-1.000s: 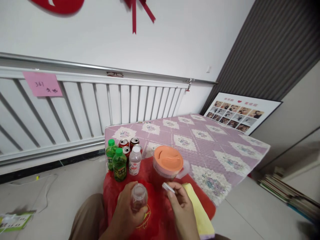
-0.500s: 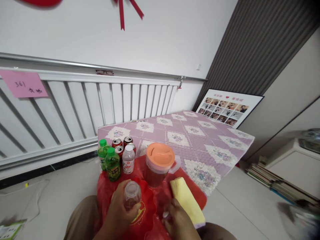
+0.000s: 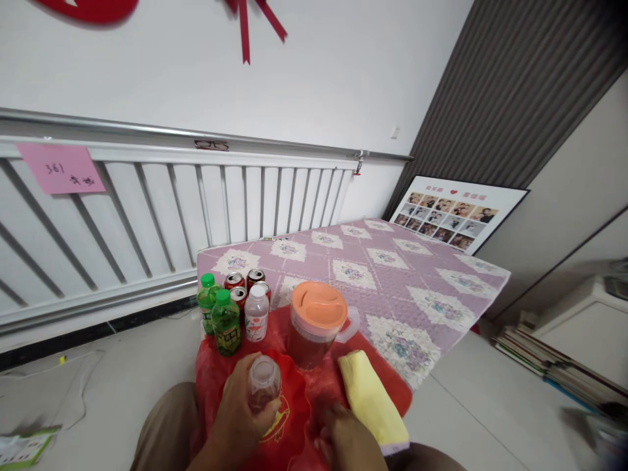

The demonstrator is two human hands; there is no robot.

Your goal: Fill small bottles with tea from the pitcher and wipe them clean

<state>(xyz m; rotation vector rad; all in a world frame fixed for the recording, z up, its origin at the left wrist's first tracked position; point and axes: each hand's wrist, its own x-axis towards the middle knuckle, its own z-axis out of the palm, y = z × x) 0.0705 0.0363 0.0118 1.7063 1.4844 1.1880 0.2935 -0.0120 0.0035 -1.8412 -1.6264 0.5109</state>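
Note:
My left hand (image 3: 240, 412) is wrapped round a clear plastic bottle (image 3: 265, 379), holding it over a red scalloped tray (image 3: 299, 409) with a yellow print. To the right, my right hand (image 3: 346, 435) is low over the red cover, fingers curled inward; whatever they hold is hidden. It lies beside a folded yellow cloth (image 3: 370, 396). Beyond both hands stands a clear pitcher (image 3: 309, 343) with an orange lid and dark liquid. At the back left stand two green bottles (image 3: 227, 327) and a white-capped bottle (image 3: 256, 320), with several opened drink cans (image 3: 235, 280) behind them.
A lilac patterned cloth (image 3: 392, 258) covers the table, with a red plastic cover (image 3: 209, 373) at its near end. A white radiator (image 3: 235, 196) runs along the wall. A photo board (image 3: 441, 216) leans at the far right, and stacked flat items (image 3: 544, 360) lie on the floor.
The view has shifted slightly left, so everything sits a little further right. A small pale object visible at my right fingers before no longer shows. My left hand still holds the bottle.

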